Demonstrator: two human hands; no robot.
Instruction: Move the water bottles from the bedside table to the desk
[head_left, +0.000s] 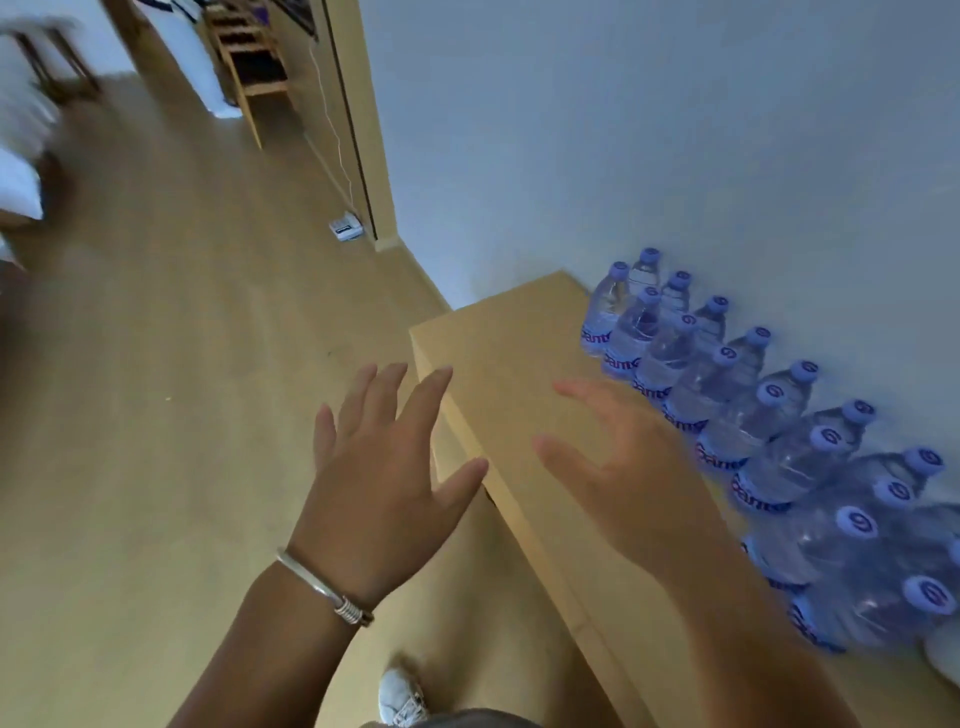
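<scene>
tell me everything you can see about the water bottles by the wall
The water bottles are clear plastic with pale blue-purple caps and labels bearing red lettering. They stand upright, sealed, packed close in roughly two rows along the back of a light wooden surface, against the white wall. The nearest ones are blurred. Neither hand touches them: the right hand hovers open just in front, the left hand farther off.

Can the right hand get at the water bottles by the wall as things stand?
Probably yes. The right hand is open, holds nothing and hovers over the wooden tabletop, with bare surface between it and the water bottles along the wall. The image is motion-blurred, so the gap is hard to judge.
</scene>
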